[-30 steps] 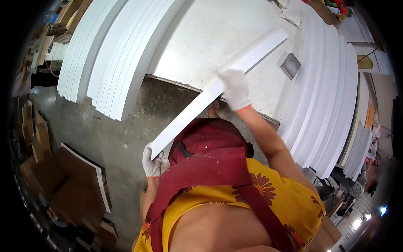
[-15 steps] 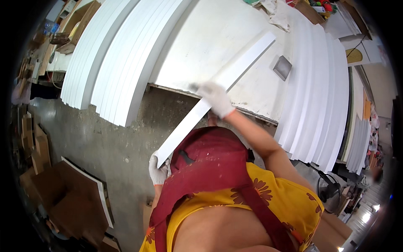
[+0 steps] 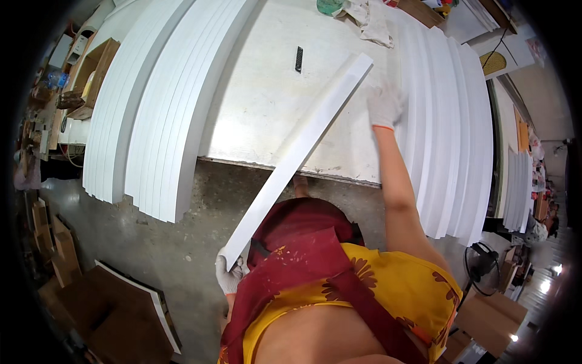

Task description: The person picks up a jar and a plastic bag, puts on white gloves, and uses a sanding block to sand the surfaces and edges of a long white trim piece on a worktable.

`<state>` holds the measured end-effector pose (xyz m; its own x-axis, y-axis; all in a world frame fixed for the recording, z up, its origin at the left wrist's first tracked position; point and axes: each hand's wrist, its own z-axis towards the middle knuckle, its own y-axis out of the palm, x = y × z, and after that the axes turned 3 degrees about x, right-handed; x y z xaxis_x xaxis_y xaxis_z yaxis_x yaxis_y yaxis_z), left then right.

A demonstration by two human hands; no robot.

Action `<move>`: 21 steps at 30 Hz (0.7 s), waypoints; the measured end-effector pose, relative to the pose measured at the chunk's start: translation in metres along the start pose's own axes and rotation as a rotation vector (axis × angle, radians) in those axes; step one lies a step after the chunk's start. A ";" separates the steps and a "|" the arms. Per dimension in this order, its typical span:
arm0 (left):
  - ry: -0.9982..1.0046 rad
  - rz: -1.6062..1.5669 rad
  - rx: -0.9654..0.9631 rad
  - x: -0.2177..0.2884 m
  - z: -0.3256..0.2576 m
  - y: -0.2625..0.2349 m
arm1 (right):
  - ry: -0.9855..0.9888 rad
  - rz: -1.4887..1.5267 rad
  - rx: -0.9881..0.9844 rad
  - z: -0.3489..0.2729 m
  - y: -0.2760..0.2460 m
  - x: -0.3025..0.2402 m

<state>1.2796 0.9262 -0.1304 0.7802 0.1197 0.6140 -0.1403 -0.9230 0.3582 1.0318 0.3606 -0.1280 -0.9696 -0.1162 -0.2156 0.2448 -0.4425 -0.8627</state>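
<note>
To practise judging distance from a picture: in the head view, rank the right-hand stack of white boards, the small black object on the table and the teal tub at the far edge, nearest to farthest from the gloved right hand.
From the right hand:
1. Right-hand stack of white boards, right beside it.
2. Small black object, to its left on the table.
3. Teal tub, at the far edge; nearly as close as the black object, so this order is tentative.

Long white strip (image 3: pixel 297 158) lies slanted across table edge.

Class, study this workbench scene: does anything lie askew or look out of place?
Yes. One long white strip lies diagonally across the table, its near end overhanging the edge in the left hand, while the other strips lie stacked in parallel.
</note>
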 end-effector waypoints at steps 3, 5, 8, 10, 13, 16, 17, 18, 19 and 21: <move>-0.077 0.007 0.004 0.008 -0.013 0.011 | 0.103 -0.124 -0.055 -0.013 -0.008 0.043; -0.079 0.044 -0.011 0.007 -0.008 0.002 | 0.100 -0.134 -0.048 -0.020 0.001 0.050; -0.177 -0.051 -0.173 0.007 0.005 -0.020 | 0.047 0.012 -0.090 -0.019 0.002 0.027; -0.157 -0.055 -0.247 0.012 0.009 -0.017 | -0.057 0.279 -0.176 -0.020 0.005 0.033; -0.105 -0.077 -0.280 0.005 0.023 0.002 | -0.190 0.504 -0.115 -0.054 -0.040 -0.031; -0.338 -0.456 -0.519 0.001 0.041 0.011 | -0.419 0.230 -0.074 -0.069 -0.034 -0.057; -0.363 -0.495 -0.468 0.000 0.039 0.024 | -0.448 0.135 -0.074 -0.076 -0.031 -0.070; -0.384 -0.533 -0.413 -0.001 0.038 0.033 | -0.450 0.206 -0.038 -0.083 -0.031 -0.083; -0.396 -0.609 -0.401 -0.003 0.041 0.034 | -0.535 0.270 -0.065 -0.093 -0.038 -0.101; -0.433 -0.751 -0.377 -0.005 0.044 0.034 | -0.699 0.389 -0.118 -0.130 -0.061 -0.133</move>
<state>1.2975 0.8777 -0.1523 0.8943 0.4190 -0.1571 0.3621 -0.4712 0.8043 1.1452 0.5190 -0.1064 -0.5780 -0.7891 -0.2080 0.5239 -0.1633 -0.8360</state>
